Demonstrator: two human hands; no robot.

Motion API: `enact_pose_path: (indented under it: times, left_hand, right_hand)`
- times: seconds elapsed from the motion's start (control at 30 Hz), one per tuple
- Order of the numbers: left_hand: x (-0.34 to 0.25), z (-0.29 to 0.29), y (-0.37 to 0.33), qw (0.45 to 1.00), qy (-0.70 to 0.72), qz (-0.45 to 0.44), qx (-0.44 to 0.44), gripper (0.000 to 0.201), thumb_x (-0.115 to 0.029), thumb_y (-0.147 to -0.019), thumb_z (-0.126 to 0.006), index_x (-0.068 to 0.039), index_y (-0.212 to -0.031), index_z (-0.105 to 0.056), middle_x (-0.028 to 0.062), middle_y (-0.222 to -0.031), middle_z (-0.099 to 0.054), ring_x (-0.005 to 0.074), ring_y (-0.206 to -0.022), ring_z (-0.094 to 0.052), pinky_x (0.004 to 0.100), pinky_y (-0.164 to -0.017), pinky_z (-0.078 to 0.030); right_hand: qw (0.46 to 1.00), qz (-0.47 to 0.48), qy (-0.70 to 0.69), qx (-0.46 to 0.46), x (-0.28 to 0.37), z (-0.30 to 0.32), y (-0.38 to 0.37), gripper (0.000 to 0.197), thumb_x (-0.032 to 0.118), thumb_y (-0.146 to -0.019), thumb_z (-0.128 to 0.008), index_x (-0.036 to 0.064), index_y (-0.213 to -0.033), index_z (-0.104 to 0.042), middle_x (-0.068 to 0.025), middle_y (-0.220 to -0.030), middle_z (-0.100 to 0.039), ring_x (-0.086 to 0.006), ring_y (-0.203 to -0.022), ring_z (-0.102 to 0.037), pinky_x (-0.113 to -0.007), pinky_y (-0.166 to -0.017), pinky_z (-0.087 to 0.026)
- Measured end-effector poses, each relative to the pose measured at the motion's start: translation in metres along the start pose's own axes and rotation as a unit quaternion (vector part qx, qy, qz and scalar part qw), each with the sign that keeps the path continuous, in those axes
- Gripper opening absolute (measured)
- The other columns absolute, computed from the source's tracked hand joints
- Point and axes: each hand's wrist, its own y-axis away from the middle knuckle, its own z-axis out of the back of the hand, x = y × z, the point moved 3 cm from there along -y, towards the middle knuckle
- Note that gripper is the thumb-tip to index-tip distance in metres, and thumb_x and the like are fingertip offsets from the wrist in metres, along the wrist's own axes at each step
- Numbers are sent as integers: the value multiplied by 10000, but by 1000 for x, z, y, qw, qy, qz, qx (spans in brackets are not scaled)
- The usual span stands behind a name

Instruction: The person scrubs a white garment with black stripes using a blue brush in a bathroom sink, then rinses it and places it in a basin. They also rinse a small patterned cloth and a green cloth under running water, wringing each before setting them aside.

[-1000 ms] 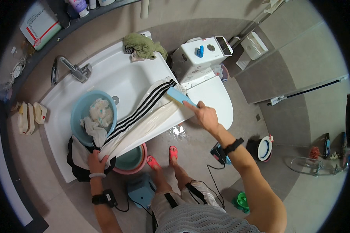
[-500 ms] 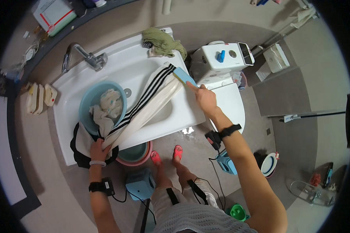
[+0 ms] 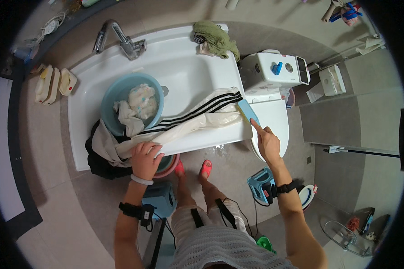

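A pale garment point(image 3: 197, 124) with black stripes lies stretched along the front rim of the white sink point(image 3: 197, 67). Its dark, bunched end point(image 3: 104, 154) hangs over the front left corner. My left hand point(image 3: 144, 158) rests on the cloth at the rim, fingers spread. My right hand point(image 3: 267, 142) grips a light blue scrubbing brush point(image 3: 248, 112), index finger extended along its back. The brush's bristle side meets the striped end of the garment at the sink's right edge. Wet pale cloths point(image 3: 142, 101) sit in a blue basin point(image 3: 107, 107) inside the sink.
A chrome faucet point(image 3: 131, 47) rises behind the basin. Green cloth point(image 3: 215, 38) lies on the sink's back right corner. The toilet point(image 3: 276, 121) stands close on the right. Below are a pink basin point(image 3: 171, 168) and blue stools point(image 3: 159, 201), point(image 3: 261, 186).
My left hand has released its pinch on the cloth and shifted right along it, fingers now spread. The garment's striped end lies nearer the front rim, and the brush has moved with it.
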Motion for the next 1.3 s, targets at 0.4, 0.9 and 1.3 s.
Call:
enact_pose_path:
  times: [0.4, 0.9, 1.3]
  left_hand:
    - [72, 11, 18, 997, -73, -21, 35, 59, -116, -742, -670, -124, -790, -637, 24, -829, -617, 234, -926, -554, 395, -864, -382]
    - [74, 50, 48, 997, -44, -53, 24, 179, -141, -700, -730, -100, -863, -668, 26, -915, -614, 238, -976, -540, 403, -893, -371]
    - [49, 40, 46, 994, -61, 55, 68, 269, -180, -703, -760, -179, -970, -725, 21, -955, -591, 227, -938, -550, 381, -868, -378]
  right_hand:
    - [999, -44, 22, 5, 51, -15, 19, 596, 31, -868, -536, 301, -1398, -493, -123, -713, -563, -294, -582, -592, -412, -570, -504]
    - [999, -10, -50, 4, 179, -27, 65, 672, 13, -828, -540, 276, -1437, -437, -144, -774, -575, -292, -594, -604, -410, -561, -521]
    - [999, 4, 33, 39, 100, -27, 49, 694, 56, -846, -509, 327, -1468, -364, -143, -840, -598, -289, -619, -641, -398, -505, -523]
